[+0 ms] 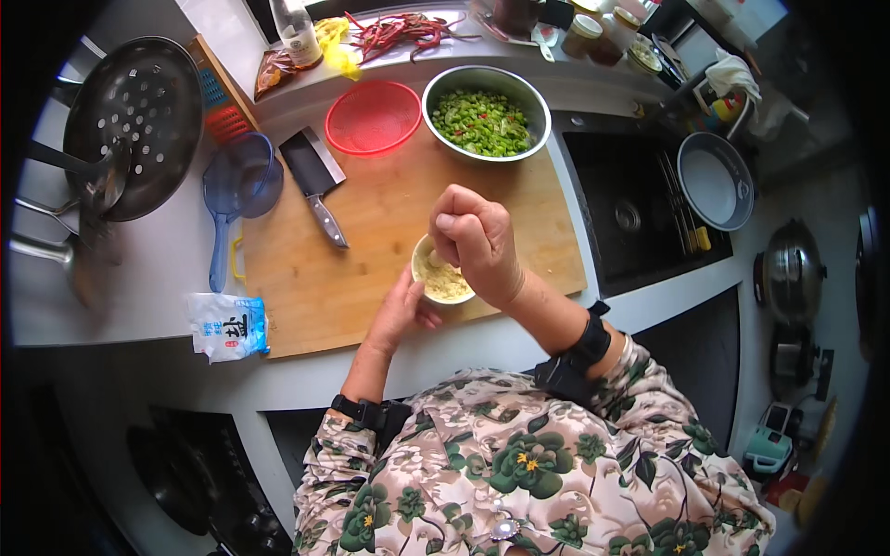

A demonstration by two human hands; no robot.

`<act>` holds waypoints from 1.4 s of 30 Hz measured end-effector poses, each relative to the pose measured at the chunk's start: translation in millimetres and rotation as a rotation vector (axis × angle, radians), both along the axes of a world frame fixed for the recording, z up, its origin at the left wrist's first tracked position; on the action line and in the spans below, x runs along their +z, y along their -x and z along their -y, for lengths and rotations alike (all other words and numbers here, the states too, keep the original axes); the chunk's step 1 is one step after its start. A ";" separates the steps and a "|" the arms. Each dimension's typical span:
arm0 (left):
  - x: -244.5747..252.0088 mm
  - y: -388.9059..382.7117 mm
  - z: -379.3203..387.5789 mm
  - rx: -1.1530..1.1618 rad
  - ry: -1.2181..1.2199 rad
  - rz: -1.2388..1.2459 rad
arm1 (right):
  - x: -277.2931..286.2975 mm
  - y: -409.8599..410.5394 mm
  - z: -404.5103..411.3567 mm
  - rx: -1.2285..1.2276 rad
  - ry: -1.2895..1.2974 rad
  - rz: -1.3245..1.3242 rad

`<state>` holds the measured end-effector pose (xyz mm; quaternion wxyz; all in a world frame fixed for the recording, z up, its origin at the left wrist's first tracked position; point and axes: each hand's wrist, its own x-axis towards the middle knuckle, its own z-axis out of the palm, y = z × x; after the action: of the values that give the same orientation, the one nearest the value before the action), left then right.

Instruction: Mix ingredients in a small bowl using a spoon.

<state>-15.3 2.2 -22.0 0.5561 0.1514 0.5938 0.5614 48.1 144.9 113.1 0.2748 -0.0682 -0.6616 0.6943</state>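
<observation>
My left hand (pixel 402 306) holds a small white bowl (pixel 453 301) steady from its left side, fingers wrapped around the lower wall. Mashed pale-yellow food, likely garlic (pixel 443 281), fills part of the bowl. My right hand (pixel 480 243) is a fist right above the bowl. Below the fist shows a pale, rounded tool end (pixel 437 259), perhaps a pestle; the fist hides the rest. The bowl stands on a wooden cutting board (pixel 389 215). Farther back on the board are a cleaver (pixel 316 181), a red plastic colander (pixel 373 118) and a steel bowl (pixel 487 154) of chopped green vegetables (pixel 483 125).
Left of the board are a blue plastic dipper (pixel 240 174), a salt bag (pixel 228 326) over the counter's edge and a hanging dark perforated pan (pixel 132 128). A black sink (pixel 626 215) lies right, with a pan (pixel 716 181) at its far edge. Dried red chillies (pixel 403 35) lie on the sill.
</observation>
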 end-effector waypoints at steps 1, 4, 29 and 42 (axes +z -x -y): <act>-1.0 0.1 1.4 -0.002 0.000 0.001 | -0.2 0.3 -0.2 0.010 0.047 0.035; -3.9 2.1 1.8 0.024 -0.004 -0.032 | 13.4 -5.5 -5.8 0.016 0.082 0.025; 2.4 -0.5 -4.0 0.017 0.023 -0.028 | 8.3 -12.0 -6.7 -0.033 0.119 0.033; 0.6 2.8 1.2 0.036 0.002 0.004 | 18.5 -13.8 -6.7 0.000 0.134 0.011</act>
<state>-18.1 1.0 -21.4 0.5473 0.1390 0.5958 0.5712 61.9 151.6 131.6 0.2659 -0.0901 -0.6153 0.7366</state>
